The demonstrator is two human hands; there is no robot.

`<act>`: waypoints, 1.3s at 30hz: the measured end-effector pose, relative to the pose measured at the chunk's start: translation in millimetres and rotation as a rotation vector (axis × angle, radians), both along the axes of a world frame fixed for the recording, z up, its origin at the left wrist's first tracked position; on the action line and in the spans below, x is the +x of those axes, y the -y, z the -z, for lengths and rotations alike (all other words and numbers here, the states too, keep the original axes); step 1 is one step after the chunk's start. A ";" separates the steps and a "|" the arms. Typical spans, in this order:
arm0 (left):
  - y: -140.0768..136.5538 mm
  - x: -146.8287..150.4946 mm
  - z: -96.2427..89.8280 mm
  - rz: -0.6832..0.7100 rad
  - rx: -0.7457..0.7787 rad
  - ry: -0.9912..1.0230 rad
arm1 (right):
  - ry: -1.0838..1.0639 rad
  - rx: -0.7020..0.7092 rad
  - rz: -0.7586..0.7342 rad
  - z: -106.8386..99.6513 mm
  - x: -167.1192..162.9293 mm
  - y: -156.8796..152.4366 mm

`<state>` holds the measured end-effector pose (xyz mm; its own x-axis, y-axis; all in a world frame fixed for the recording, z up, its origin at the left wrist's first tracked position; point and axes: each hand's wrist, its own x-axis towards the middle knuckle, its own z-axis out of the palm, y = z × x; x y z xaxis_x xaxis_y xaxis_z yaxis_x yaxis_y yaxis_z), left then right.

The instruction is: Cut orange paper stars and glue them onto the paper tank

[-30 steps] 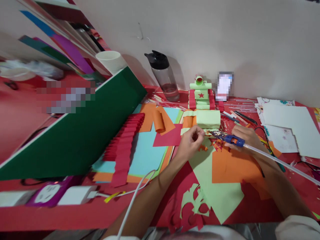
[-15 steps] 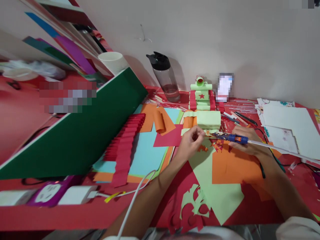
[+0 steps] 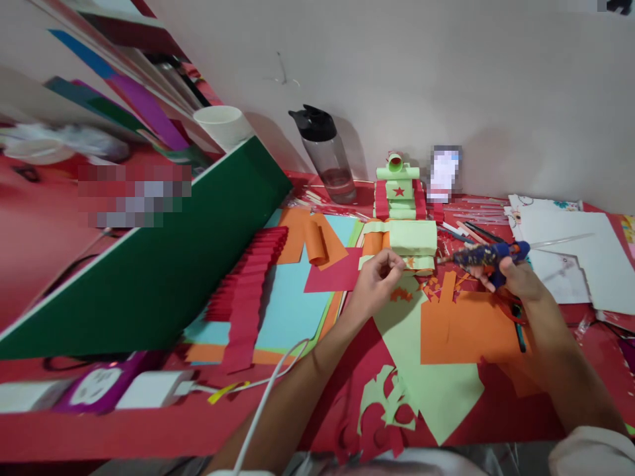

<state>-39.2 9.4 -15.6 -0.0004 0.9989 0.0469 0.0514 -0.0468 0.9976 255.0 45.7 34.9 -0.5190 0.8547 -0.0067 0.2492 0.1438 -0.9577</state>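
My right hand (image 3: 522, 279) grips a blue glue gun (image 3: 486, 256) by its handle. The gun's nozzle points left at the paper model, and a clear glue stick (image 3: 563, 242) juts from its back. My left hand (image 3: 378, 276) is closed in a pinch beside the model's near end; whatever its fingertips hold, if anything, is hidden. The light green and orange paper model (image 3: 413, 236) lies in front of both hands, with a small orange piece (image 3: 411, 262) on its near green strip. Orange cut-outs (image 3: 401, 295) lie on the light green sheet (image 3: 434, 390) below.
A finished-looking green and red paper tank (image 3: 399, 192) stands by the wall, between a water bottle (image 3: 327, 158) and a phone (image 3: 444, 173). A green board (image 3: 163, 264) leans at left. An orange sheet (image 3: 466, 334) lies under my right wrist. A white cable (image 3: 270, 390) crosses my left forearm.
My right hand has pulled the glue gun to the right, away from the model, and turned it so its handle shows. My left hand stays in nearly the same pinch.
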 end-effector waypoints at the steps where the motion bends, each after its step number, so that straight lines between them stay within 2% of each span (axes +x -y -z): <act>1: 0.1 0.0 -0.4 0.004 0.003 0.000 | 0.042 -0.025 0.064 -2.6 1.6 -1.2; 3: 0.5 -0.3 -1.1 0.018 0.017 -0.002 | 0.215 -0.057 0.106 -9.3 6.6 -3.8; 5: 1.1 -0.9 -1.5 0.031 0.034 -0.003 | 0.319 -0.087 -0.036 -16.0 13.4 -6.7; 8: 2.3 -2.2 -2.5 0.043 0.044 -0.002 | 0.155 -0.115 -0.340 -22.4 25.4 -10.1; 10: 2.9 -2.8 -3.5 0.040 0.046 -0.001 | 0.035 -0.099 -0.400 -25.0 35.2 -10.2; 13: 3.3 -3.5 -5.1 0.040 0.042 -0.001 | 0.117 -0.053 -0.210 -31.0 52.3 -5.9; 18: 3.7 -7.3 -6.9 0.038 0.037 -0.039 | 0.496 0.066 0.213 -44.5 69.9 -1.0; 20: 4.9 -10.9 -6.6 0.025 0.052 -0.059 | 0.613 0.070 0.321 -42.7 70.4 -3.6; 22: 7.7 -16.0 -5.4 0.003 0.070 -0.078 | 0.658 0.047 0.356 -34.5 69.1 -7.9; 24: 12.1 -22.3 -3.0 -0.019 0.079 -0.105 | 0.764 0.112 0.380 -22.4 67.6 -12.5; 27: 21.1 -33.0 2.5 -0.043 0.072 -0.147 | 1.098 0.196 0.384 -5.4 65.4 -18.2; 30: 30.6 -43.4 9.4 -0.074 0.040 -0.170 | 1.319 0.163 0.339 4.6 61.3 -23.4; 39: 46.4 -62.7 23.8 -0.034 -0.012 -0.308 | 1.445 0.155 0.228 12.3 43.8 -45.4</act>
